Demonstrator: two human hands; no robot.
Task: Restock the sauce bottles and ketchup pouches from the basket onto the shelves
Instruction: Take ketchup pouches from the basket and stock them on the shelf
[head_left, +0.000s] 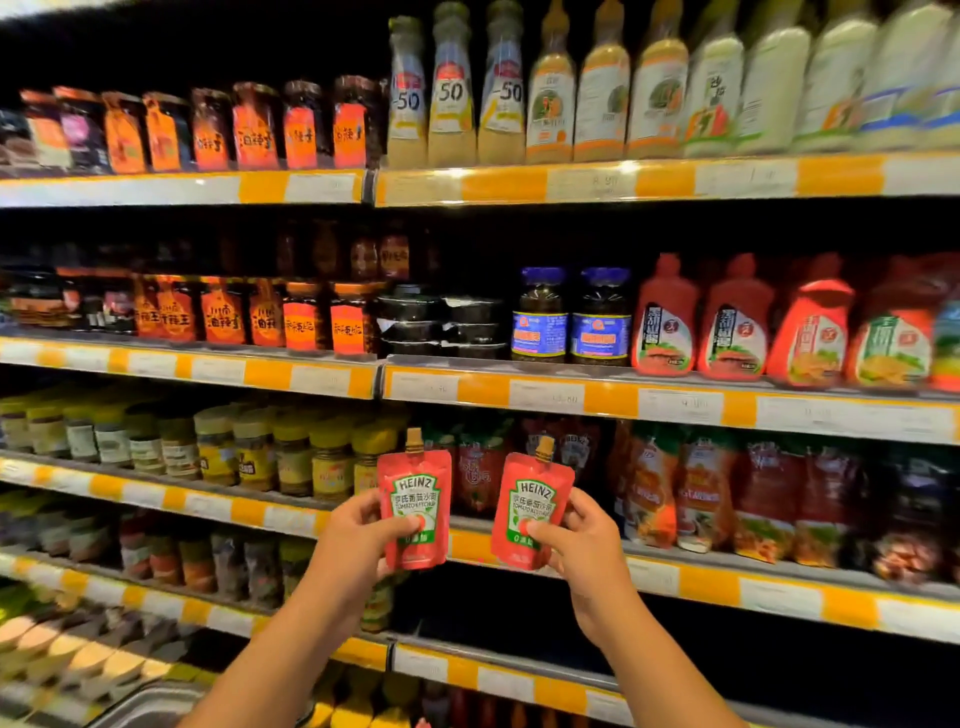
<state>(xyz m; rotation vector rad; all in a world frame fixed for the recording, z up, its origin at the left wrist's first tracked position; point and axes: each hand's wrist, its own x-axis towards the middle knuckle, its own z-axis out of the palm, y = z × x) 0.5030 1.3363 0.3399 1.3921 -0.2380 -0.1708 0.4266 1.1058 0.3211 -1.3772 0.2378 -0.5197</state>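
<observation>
I hold two red Heinz ketchup pouches upright in front of the third shelf (706, 579) from the top. My left hand (358, 540) grips the left pouch (415, 499) by its lower left side, thumb across the label. My right hand (582, 545) grips the right pouch (532, 499) by its lower right side. Each pouch has a tan screw cap at the top. Behind them, more red pouches (480, 467) stand on that shelf. The basket is out of view.
Yellow-lidded jars (291, 457) fill the shelf to the left, red sauce pouches (727, 493) the shelf to the right. Above stand blue-lidded jars (571, 317) and red squeeze bottles (727, 322). Pale dressing bottles (602, 93) line the top shelf. A dark gap (519, 613) lies below the pouches.
</observation>
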